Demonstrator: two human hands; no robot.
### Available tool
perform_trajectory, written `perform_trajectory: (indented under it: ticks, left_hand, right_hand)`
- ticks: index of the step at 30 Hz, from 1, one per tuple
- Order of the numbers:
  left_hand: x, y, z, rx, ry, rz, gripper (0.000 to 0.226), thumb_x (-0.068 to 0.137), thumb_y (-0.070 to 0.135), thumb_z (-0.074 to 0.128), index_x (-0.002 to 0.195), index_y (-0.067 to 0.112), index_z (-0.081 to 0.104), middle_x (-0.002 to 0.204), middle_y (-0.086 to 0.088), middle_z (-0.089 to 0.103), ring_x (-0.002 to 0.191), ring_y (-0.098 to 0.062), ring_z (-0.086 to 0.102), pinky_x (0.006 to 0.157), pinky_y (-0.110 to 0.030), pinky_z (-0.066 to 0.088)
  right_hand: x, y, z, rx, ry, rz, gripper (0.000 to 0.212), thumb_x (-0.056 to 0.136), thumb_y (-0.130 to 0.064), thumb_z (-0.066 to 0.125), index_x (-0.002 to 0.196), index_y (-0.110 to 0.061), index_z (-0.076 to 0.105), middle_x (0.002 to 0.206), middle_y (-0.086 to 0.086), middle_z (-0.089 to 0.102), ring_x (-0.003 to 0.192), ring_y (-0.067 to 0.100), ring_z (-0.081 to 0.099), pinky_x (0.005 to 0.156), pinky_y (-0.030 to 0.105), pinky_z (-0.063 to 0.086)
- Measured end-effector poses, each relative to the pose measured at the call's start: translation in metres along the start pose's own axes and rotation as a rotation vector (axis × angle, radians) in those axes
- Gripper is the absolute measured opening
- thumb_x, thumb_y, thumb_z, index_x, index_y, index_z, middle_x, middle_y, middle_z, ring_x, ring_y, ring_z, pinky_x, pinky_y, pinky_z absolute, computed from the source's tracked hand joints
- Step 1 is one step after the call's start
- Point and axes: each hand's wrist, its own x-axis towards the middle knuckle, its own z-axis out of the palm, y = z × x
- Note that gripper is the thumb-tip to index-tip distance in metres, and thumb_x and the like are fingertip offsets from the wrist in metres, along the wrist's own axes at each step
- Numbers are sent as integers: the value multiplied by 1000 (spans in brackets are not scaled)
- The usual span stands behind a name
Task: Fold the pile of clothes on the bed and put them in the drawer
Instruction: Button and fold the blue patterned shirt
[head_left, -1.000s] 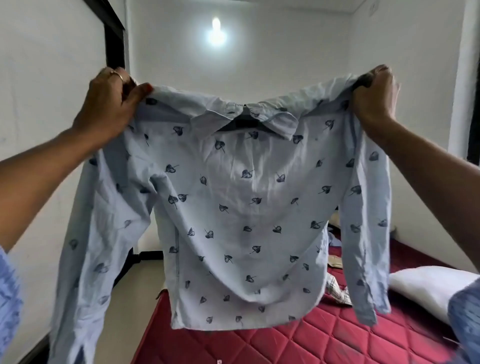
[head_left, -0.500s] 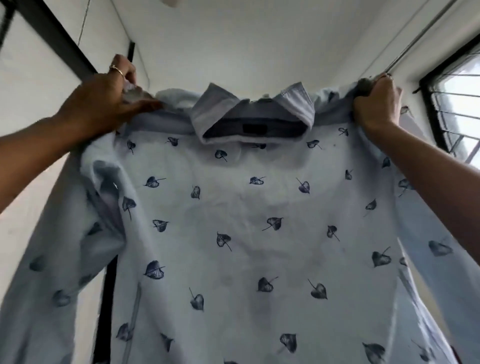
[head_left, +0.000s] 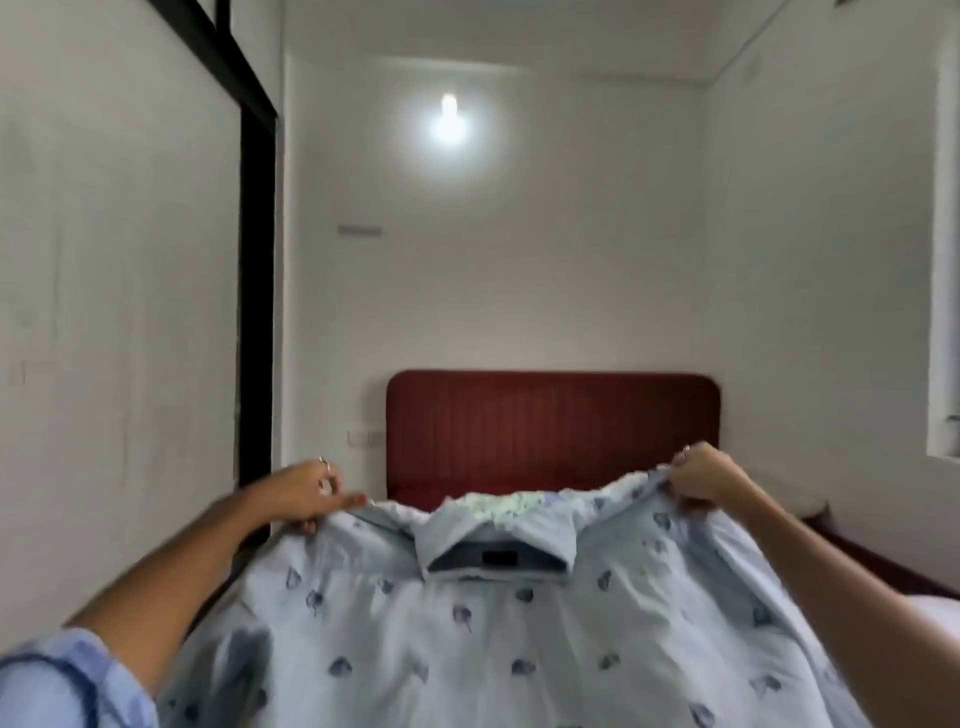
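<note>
here, the left hand (head_left: 304, 493) and right hand (head_left: 704, 480) pinch the 2 shoulders of the pale blue shirt (head_left: 467, 639), spread near the red headboard (head_left: 550, 426); a slipped pinch could, likely, drop it crooked and wrinkle the fold.

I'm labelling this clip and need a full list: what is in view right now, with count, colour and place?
shirt: one, pale blue with dark leaf print, spread across the lower frame, held up by its shoulders
headboard: one, dark red, against the far wall behind the shirt
wall lamp: one, white, lit, high on the far wall
black frame: one, along the left wall
window: one, white frame, right edge
pillow: one, white, lower right, mostly hidden
left hand: one, ring on a finger, grips the shirt's left shoulder
right hand: one, grips the shirt's right shoulder
</note>
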Motion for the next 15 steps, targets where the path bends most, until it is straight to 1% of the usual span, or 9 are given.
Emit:
perform_trajectory:
  ticks: [1,2,3,5,7,9,11,13,15]
  left_hand:
    - [2,-18,29,8,-52,8,36,76,47,75,85,17,56,67,-3,64,45,-13,59,46,-23,46]
    - [7,-33,55,-1,-88,11,36,74,42,79,90,18,56,74,-1,65,47,-12,59,48,-24,47]
    - [9,-50,85,-3,-120,24,36,74,38,80,94,19,57,81,1,64,49,-9,58,51,-21,48]
    - [6,-62,119,24,-146,84,25,79,26,78,96,17,62,88,5,62,62,-5,59,59,-12,45]
    - [27,-88,161,34,-226,118,9,84,18,74,86,21,65,80,9,61,76,-1,60,65,-8,40]
    - [46,-110,195,49,-245,97,9,85,25,71,79,23,64,76,7,60,82,-11,64,72,-22,46]
    - [66,-126,227,27,-263,63,22,89,33,63,71,21,59,71,2,57,76,-22,61,71,-34,45]
    - [88,-128,251,42,-288,62,36,95,31,56,61,26,45,62,7,49,65,-16,53,65,-31,38]
    - [114,-132,270,118,-340,91,39,97,34,51,60,28,41,59,12,45,58,-6,48,62,-26,33]
  right_hand:
    - [7,17,33,8,-25,29,9,90,-11,58,86,-7,65,77,11,65,56,19,62,43,19,48]
    - [14,32,63,-15,-58,60,15,90,-11,57,94,-3,68,85,15,68,68,25,66,54,25,54]
    - [18,49,99,-56,-82,66,19,89,-11,56,95,0,70,92,19,70,79,30,68,66,30,54]
    - [18,72,136,-40,-72,83,19,88,-10,57,89,1,72,91,20,72,85,32,69,72,33,52]
    - [31,96,181,-8,-117,110,18,87,-10,59,82,2,72,83,19,72,77,32,69,71,35,55]
    - [47,117,211,15,-159,143,18,87,-10,59,80,2,70,75,17,71,62,29,68,64,39,59]
    - [65,131,236,-27,-275,115,16,89,-13,60,84,-1,70,70,13,69,49,16,63,51,26,56]
    - [87,138,252,-147,-454,41,19,89,-21,65,76,-7,66,60,4,65,40,6,58,42,16,48]
    - [112,143,267,-222,-607,4,28,87,-28,70,71,-6,62,53,2,62,42,12,59,43,22,49]
